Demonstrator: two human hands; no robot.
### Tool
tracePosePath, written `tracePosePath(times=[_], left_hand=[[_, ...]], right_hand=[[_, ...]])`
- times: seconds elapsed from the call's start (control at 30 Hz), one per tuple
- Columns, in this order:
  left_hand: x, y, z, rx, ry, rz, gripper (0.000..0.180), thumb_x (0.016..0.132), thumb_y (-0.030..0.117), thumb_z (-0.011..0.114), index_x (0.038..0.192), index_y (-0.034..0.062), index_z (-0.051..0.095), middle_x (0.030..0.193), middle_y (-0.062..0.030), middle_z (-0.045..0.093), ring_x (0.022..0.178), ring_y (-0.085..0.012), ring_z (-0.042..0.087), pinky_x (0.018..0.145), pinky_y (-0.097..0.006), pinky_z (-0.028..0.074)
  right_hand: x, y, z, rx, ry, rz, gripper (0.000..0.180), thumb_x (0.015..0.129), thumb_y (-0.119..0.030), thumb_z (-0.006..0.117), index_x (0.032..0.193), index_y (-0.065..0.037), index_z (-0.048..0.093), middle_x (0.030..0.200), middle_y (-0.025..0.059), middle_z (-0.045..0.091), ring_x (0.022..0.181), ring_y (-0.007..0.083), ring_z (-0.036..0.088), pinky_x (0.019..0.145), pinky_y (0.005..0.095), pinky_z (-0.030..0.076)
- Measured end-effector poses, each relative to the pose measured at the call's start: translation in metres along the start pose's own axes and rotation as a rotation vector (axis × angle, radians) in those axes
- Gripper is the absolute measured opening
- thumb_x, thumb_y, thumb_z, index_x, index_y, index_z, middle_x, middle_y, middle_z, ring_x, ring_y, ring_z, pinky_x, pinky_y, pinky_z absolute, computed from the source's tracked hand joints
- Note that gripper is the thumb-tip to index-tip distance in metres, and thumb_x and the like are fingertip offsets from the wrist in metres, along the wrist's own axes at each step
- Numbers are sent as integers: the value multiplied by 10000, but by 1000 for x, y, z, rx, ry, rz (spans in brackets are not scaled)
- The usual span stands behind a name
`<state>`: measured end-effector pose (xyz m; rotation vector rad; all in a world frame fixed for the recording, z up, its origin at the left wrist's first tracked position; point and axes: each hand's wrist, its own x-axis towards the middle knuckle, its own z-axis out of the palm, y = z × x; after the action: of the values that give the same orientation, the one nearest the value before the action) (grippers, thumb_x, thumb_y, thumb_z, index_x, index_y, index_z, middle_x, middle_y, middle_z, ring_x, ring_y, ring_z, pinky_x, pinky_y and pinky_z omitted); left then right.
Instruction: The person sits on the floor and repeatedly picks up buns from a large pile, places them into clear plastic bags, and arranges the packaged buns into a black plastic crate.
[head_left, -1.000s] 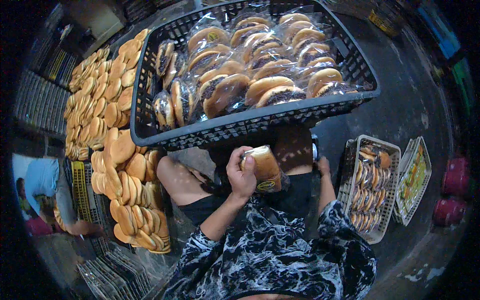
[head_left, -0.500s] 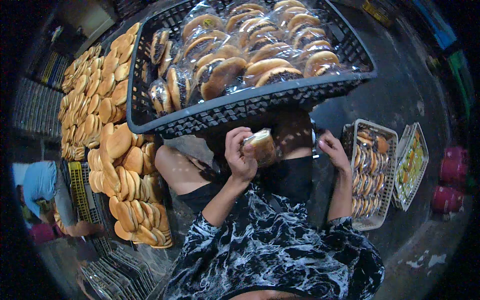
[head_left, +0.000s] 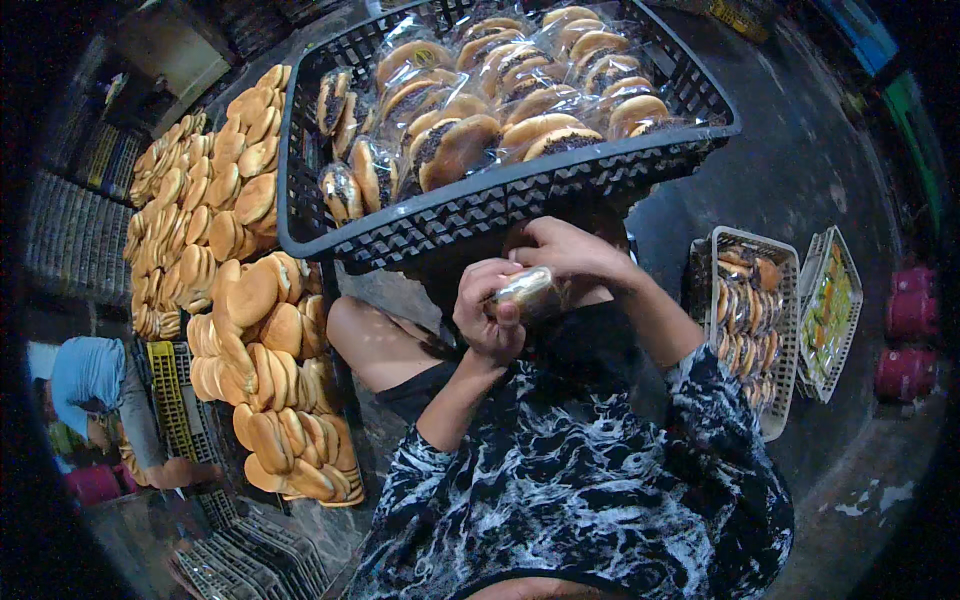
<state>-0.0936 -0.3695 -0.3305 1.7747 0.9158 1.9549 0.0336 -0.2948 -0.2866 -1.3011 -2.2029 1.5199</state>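
Observation:
My left hand (head_left: 486, 310) is closed around a bun in a clear plastic bag (head_left: 530, 288), held above my lap. Reaching across from the right, my right hand (head_left: 575, 248) is bent over the far side of the bagged bun. Its fingers are curled and partly hidden, so what they grip does not show. Just beyond both hands stands a black plastic crate (head_left: 520, 195), holding rows of bagged buns (head_left: 458, 150) with dark filling or topping at their edges.
Stacks of unwrapped buns (head_left: 255, 300) fill the left side. On the right are a pale crate of bagged buns (head_left: 785, 330) and a tilted tray (head_left: 828, 310) with green and yellow contents. A person in a blue top (head_left: 90, 385) bends at far left, near stacked trays (head_left: 250, 545).
My right hand has come from beside the pale crate, leftward to the bagged bun. The left hand keeps hold of the bun. The whole view has shifted slightly.

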Motion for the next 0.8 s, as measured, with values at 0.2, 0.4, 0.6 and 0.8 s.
tracePosePath(times=[0.2, 0.4, 0.6, 0.8], left_hand=[[55, -5, -11, 120, 100, -180, 557, 865, 483, 305, 1092, -24, 352, 1015, -144, 453, 940, -197, 478, 830, -318, 372], [168, 6, -33, 132, 279, 47, 455, 891, 409, 309, 993, -11, 451, 957, -99, 482, 869, -189, 472, 815, -295, 361], [174, -37, -42, 590, -952, -130, 323, 819, 299, 466, 972, 24, 542, 927, -197, 559, 864, -345, 538, 744, -401, 425], [175, -25, -45, 773, -1125, -494, 560, 852, 471, 310, 850, 1, 615, 827, -225, 585, 830, -354, 552, 775, -413, 412]], right_hand=[[-21, -49, 11, 340, 359, -180, 362, 738, -215, 658, 996, 14, 548, 886, 52, 596, 805, 91, 528, 729, 246, 432], [-27, -78, -57, 79, 750, -375, 286, 735, -234, 643, 889, 2, 600, 794, 94, 620, 713, 139, 583, 673, 267, 459], [54, -124, -101, -246, 731, -570, 250, 750, -188, 593, 919, -6, 580, 824, 143, 615, 732, 230, 606, 671, 312, 473], [136, -64, -80, -1212, 136, -376, 358, 686, -141, 586, 1022, -35, 517, 971, 146, 578, 939, 294, 548, 775, 395, 440]])
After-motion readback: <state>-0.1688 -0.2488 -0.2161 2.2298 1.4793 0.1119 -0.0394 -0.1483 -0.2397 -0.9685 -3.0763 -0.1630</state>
